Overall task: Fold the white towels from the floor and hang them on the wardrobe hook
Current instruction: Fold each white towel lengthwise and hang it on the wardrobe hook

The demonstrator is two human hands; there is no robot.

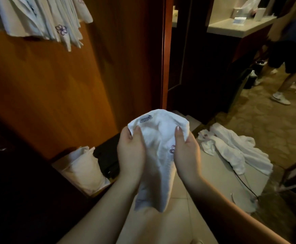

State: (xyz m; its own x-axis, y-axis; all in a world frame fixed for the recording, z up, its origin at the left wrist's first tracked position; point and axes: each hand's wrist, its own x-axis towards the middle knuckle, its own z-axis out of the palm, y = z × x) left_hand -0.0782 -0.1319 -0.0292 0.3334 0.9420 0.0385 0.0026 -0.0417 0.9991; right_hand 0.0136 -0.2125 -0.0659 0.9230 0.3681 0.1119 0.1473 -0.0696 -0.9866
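Observation:
I hold a white towel (158,147) with a small grey label and a purple flower mark in front of me, its lower part hanging down. My left hand (131,152) pinches its upper left edge with the thumb on top. My right hand (186,150) pinches the upper right edge the same way. Several white towels (43,20) hang at the top left against the wooden wardrobe panel (59,88); the hook itself is hidden. More white towels (237,152) lie crumpled on the floor to the right.
A white bag or pillow (83,169) sits low in the wardrobe beside a dark object (108,159). Another person's legs (283,80) stand at the far right near a counter (239,27). Pale floor tiles (182,208) lie below; patterned carpet (267,124) is to the right.

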